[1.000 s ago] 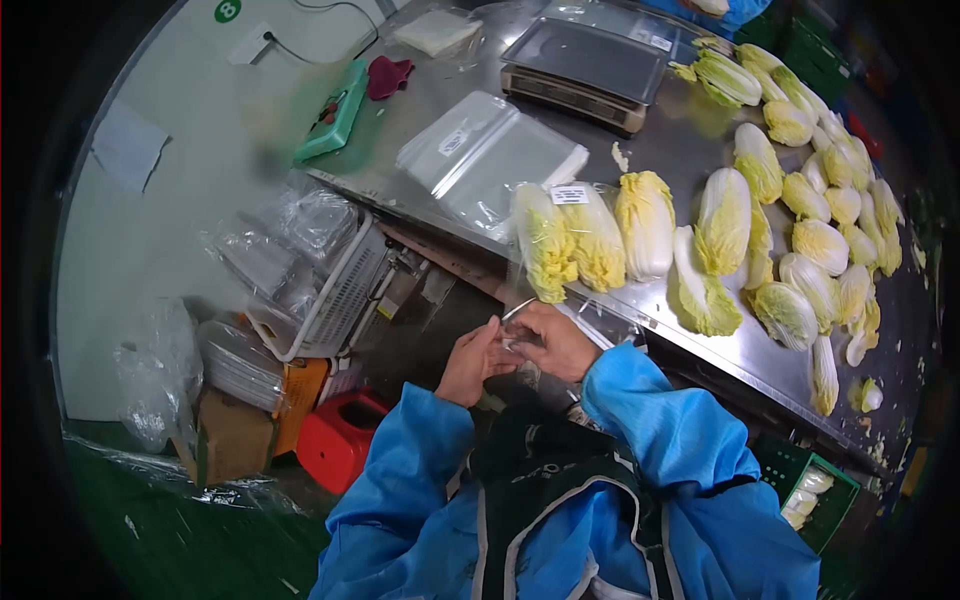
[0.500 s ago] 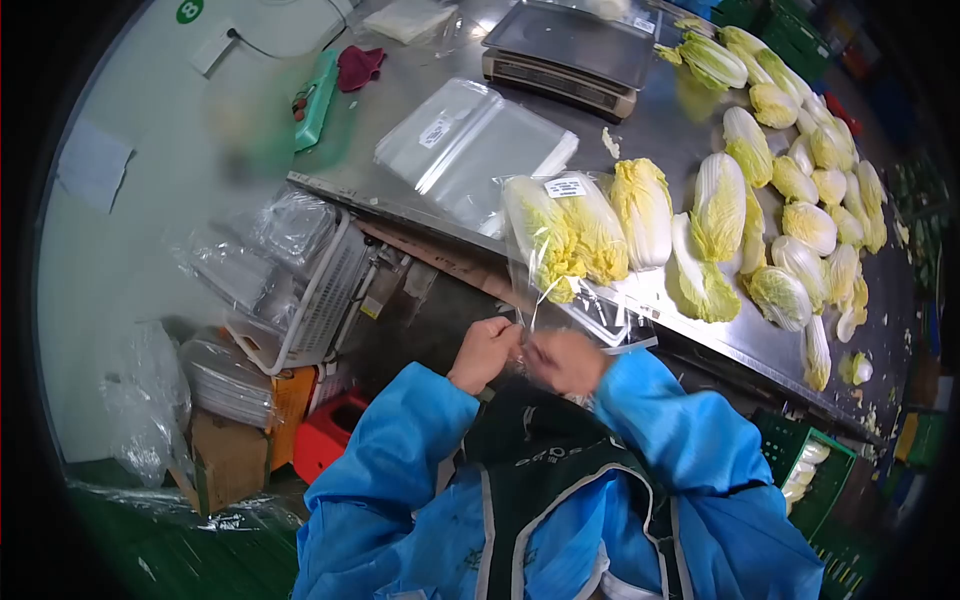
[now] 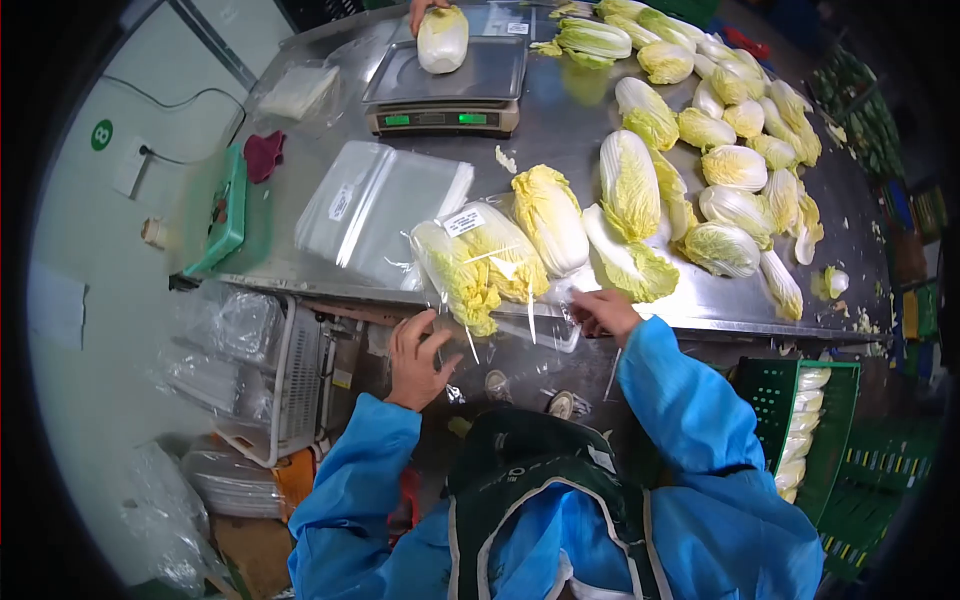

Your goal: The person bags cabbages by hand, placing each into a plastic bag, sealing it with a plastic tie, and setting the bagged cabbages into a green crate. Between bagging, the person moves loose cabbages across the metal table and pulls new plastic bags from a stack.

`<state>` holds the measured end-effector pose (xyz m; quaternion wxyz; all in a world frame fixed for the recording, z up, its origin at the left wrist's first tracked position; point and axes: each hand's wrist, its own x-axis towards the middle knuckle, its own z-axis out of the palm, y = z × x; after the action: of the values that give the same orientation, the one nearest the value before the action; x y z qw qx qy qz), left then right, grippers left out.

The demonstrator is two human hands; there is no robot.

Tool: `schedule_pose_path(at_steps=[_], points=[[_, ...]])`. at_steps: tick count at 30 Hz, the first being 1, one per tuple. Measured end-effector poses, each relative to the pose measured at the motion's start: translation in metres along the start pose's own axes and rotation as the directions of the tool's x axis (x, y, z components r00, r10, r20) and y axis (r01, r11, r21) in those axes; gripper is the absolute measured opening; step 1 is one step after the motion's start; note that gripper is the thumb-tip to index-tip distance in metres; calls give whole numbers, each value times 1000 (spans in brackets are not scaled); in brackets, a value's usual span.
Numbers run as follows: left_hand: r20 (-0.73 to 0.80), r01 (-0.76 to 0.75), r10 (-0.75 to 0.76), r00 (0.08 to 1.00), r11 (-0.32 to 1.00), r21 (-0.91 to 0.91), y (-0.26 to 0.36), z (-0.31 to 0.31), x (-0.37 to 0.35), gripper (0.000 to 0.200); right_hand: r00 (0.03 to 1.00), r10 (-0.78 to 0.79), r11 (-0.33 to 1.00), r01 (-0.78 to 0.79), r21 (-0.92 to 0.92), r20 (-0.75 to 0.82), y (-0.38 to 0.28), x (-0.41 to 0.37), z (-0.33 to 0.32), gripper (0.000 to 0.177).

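A clear plastic bag [image 3: 428,283] with a printed label holds yellow-green napa cabbage [image 3: 462,262] at the table's front edge. Its loose film hangs over the edge toward me. My left hand [image 3: 417,362] is beside the bag's lower left side, fingers spread and curved. On the other side, my right hand [image 3: 606,313] has its fingers curled together at the film's right edge; how firmly they grip it is partly hidden. An unbagged napa cabbage [image 3: 551,220] lies against the bag's right side. To the left lies a stack of flat clear bags [image 3: 385,205].
Another person's hand [image 3: 425,12] touches a cabbage [image 3: 442,42] on the lit scale [image 3: 445,85]. Several loose cabbages [image 3: 735,168] cover the table's right. A green tray [image 3: 228,212] sits left; a green crate [image 3: 830,440] with wrapped cabbages stands below right.
My hands have moved apart from the gathered film below the bag, left hand leftward, right hand rightward. The view has shifted, and another person's hand and a cabbage now appear at the scale.
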<state>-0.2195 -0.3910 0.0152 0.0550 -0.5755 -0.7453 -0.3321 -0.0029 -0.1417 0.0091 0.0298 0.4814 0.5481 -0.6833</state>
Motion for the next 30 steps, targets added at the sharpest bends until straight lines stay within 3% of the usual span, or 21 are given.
schedule_pose_path(at_steps=[2, 4, 6, 8, 9, 10, 11, 12, 14, 15, 16, 18, 19, 20, 21, 23, 25, 26, 27, 29, 30], points=[[99, -227, 226, 969, 974, -4, -2, -1, 16, 30, 997, -46, 998, 48, -29, 66, 14, 26, -1, 27], [146, -247, 250, 957, 968, -38, -6, -5, 19, 18, 986, -74, 994, 85, -70, 147, 17, 31, -3, 23], [192, -251, 264, 945, 964, -87, -14, -10, 14, 16, 987, -117, 977, 94, 192, 113, 22, 26, -16, 19], [210, -253, 265, 941, 964, -82, -18, -11, 12, 16, 980, -127, 966, 86, 243, 156, 33, 30, -16, 14], [227, -254, 272, 935, 962, -103, -20, -12, 12, 15, 885, -465, 878, 458, -138, -25, 29, 22, -11, 21], [244, -255, 279, 929, 959, -124, -22, -12, 12, 15, 634, -772, 557, 637, -533, -49, 21, 14, -8, 31], [247, -251, 274, 929, 960, -121, -23, -13, 14, 15, 465, -852, 153, 658, -737, 239, 8, 5, -12, 53], [280, -257, 287, 916, 956, -139, -24, -15, 15, 14, 466, -852, 156, 662, -733, 240, 3, -1, -11, 53], [321, -262, 299, 899, 953, -155, -25, -22, 17, 14, 449, -678, -89, 736, -671, 582, 6, -12, -4, 61], [350, -268, 311, 884, 949, -166, -27, -27, 19, 15, 403, -710, -7, 816, -579, 577, 7, -7, 0, 49], [377, -275, 322, 868, 945, -176, -29, -30, 20, 15, 398, -714, -8, 818, -575, 576, 6, -4, 1, 49], [341, -211, 284, 896, 948, -238, -35, -35, 26, 15, 633, -701, 578, 774, -258, 327, -3, 0, 1, 28], [249, -129, 208, 946, 945, -302, -35, -40, 35, 14, 709, -677, 694, 704, -152, 196, -17, -4, 10, 21], [155, -62, 128, 980, 925, -374, -37, -44, 47, 13, 722, -676, 724, 688, -48, 150, -25, 5, 12, 24], [-12, -143, 151, 989, 909, -392, -43, -44, 68, 8, 702, -711, 700, 712, -52, 39, -48, 8, 16, 26], [-199, -150, 119, 973, 978, -147, -38, -61, 135, 8, 639, -759, 646, 763, -28, -125, -118, 8, 22, 30], [-345, -4, -213, 914, 847, -532, -38, -55, 195, 17, 583, -791, 594, 805, -2, -187, -178, 18, 25, 33], [-359, -24, -199, 912, 848, -530, -37, -55, 209, 17, 604, -772, 588, 797, 140, -195, -199, 25, 25, 34], [-303, 27, -324, 896, 721, -692, -36, -54, 220, 19, 629, -752, 572, 772, 278, -196, -214, 26, 25, 35], [-100, 124, -538, 837, 364, -923, -38, -49, 230, 24, 647, -737, 605, 760, 239, -193, -223, 17, 25, 35], [-91, 132, -547, 832, 355, -925, -38, -47, 220, 24, 680, -709, 647, 733, 212, -188, -221, 11, 27, 36]])
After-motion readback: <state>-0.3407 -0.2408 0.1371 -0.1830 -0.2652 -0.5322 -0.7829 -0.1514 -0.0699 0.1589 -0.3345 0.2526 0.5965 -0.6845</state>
